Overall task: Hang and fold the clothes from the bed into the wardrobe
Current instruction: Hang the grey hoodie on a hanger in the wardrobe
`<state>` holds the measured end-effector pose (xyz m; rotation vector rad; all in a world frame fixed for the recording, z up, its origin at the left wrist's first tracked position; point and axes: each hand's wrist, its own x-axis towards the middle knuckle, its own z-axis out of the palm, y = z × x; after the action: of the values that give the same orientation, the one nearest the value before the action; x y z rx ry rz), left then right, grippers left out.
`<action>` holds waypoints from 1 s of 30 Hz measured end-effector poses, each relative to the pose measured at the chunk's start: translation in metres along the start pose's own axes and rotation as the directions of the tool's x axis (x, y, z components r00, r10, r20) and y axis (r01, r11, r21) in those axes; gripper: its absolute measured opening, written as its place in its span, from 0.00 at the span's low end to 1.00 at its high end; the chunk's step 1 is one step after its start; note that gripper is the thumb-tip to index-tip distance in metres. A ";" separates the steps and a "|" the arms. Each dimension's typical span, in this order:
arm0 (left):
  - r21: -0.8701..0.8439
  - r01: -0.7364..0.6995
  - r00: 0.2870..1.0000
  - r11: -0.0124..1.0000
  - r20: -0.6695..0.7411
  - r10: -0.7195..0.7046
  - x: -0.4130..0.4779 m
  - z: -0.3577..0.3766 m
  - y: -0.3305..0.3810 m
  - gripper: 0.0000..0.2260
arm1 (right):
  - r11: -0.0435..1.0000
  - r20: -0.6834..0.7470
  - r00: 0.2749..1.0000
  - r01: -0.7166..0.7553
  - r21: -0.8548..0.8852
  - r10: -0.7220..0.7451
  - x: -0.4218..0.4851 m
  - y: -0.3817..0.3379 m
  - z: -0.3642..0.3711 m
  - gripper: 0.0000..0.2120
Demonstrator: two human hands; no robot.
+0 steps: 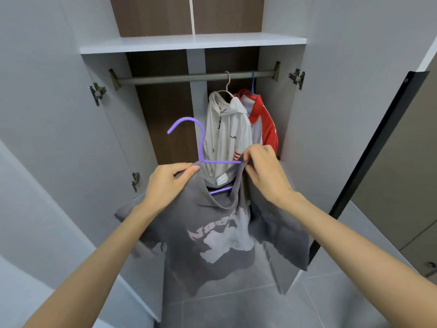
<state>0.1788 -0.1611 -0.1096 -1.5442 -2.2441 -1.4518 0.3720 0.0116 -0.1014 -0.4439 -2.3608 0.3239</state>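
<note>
A grey T-shirt [212,245] with a pale pink print hangs in front of the open wardrobe on a purple hanger [201,138], whose hook sticks up free below the rail [165,79]. My left hand [168,183] grips the shirt's left shoulder together with the hanger's end. My right hand [264,171] pinches the shirt's collar at the hanger's right arm. Part of the hanger lies hidden inside the shirt. A white hoodie [227,133] and a red-and-white jacket [262,124] hang on the rail at the right.
The wardrobe's two doors [59,129] stand wide open to the left and right. A white shelf [189,42] runs above the rail. The rail's left half carries nothing. A dark-edged door [378,143] stands at the right, grey floor tiles lie below.
</note>
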 end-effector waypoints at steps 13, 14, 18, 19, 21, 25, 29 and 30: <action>-0.058 0.018 0.992 0.998 0.129 -0.011 0.020 -0.014 0.009 0.05 | 0.996 0.236 0.969 -0.066 -0.053 0.076 0.007 -0.017 -0.001 0.22; -0.050 0.014 0.991 0.999 0.134 -0.007 0.019 -0.011 0.011 0.07 | 0.998 0.229 0.972 -0.054 -0.027 0.059 0.007 -0.020 0.001 0.22; 0.152 -0.111 0.980 0.982 0.182 0.083 0.018 -0.009 -0.002 0.09 | 0.990 0.138 0.981 -0.127 -0.056 0.133 0.006 -0.018 0.004 0.19; 0.217 -0.147 0.972 0.965 0.211 0.100 0.016 -0.011 -0.008 0.09 | 0.981 0.098 0.978 -0.180 -0.070 0.186 0.006 -0.016 0.003 0.19; 0.284 -0.181 0.967 0.942 0.229 0.117 0.012 -0.016 -0.024 0.09 | 0.955 0.054 0.954 -0.290 -0.068 0.294 0.007 -0.009 0.000 0.23; 0.529 0.014 0.970 0.849 0.199 -0.140 0.008 -0.030 -0.065 0.10 | 0.923 0.074 0.920 -0.383 -0.022 0.384 0.005 0.002 -0.011 0.21; 0.556 0.140 0.898 0.819 0.277 -0.342 0.012 -0.024 -0.057 0.18 | 0.924 0.067 0.922 -0.380 -0.040 0.382 0.006 0.000 -0.012 0.19; 0.513 0.083 0.916 0.854 0.299 -0.268 0.015 -0.017 -0.045 0.20 | 0.929 0.071 0.926 -0.369 -0.038 0.370 0.008 -0.002 -0.012 0.19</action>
<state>0.1305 -0.1652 -0.1221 -1.5455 -2.7358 -0.5471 0.3738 0.0146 -0.0873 -0.9080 -2.3482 0.4938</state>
